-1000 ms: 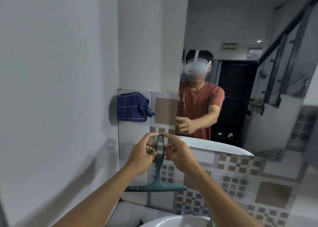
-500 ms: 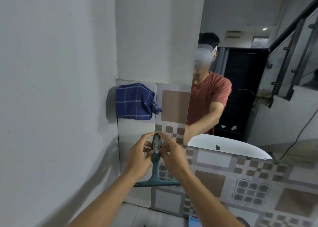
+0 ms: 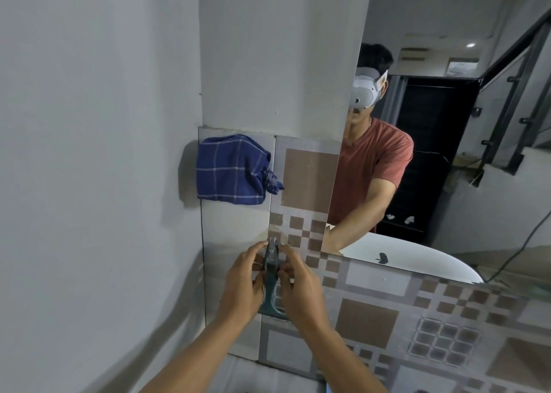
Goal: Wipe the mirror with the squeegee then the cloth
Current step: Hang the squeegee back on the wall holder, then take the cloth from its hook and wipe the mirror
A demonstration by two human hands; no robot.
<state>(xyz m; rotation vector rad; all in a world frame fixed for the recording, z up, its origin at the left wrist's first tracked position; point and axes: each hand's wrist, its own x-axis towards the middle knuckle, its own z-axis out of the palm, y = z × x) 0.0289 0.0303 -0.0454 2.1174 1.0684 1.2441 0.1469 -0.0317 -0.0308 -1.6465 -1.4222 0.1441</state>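
While both hands pinch the top of the squeegee's point(image 3: 269, 276) handle low in the centre of the frame, the left hand point(image 3: 243, 280) and right hand point(image 3: 298, 285) each close fingers lightly around it against the tiled wall point(image 3: 307, 178). Freeing it cleanly probably calls for lifting straight off whatever holds it, which cannot be made out. Its long axis runs vertically, blade end down and largely hidden; the mirror point(image 3: 447, 154) stands right, the blue cloth point(image 3: 232, 169) hangs above.
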